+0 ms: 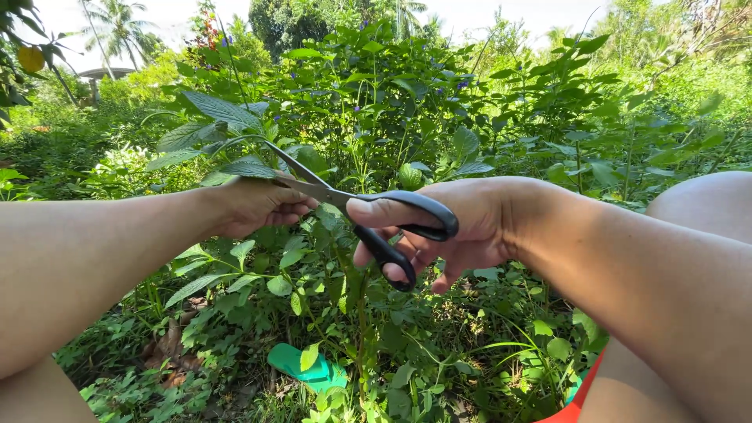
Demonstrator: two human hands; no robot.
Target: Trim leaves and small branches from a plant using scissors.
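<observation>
Both hands raised forward, right hand (462, 227) clenched, left hand (254, 205) curled.

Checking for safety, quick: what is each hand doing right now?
Left hand: closed on a leafy stem.
Right hand: gripping the black-handled scissors, blades open at the stem.

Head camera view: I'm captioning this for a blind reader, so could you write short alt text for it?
A person's right hand holds black-handled scissors, blades open around a leafy green stem that the left hand grips. Dense sunlit garden plants fill the view, with a green sandal on the ground below.
</observation>
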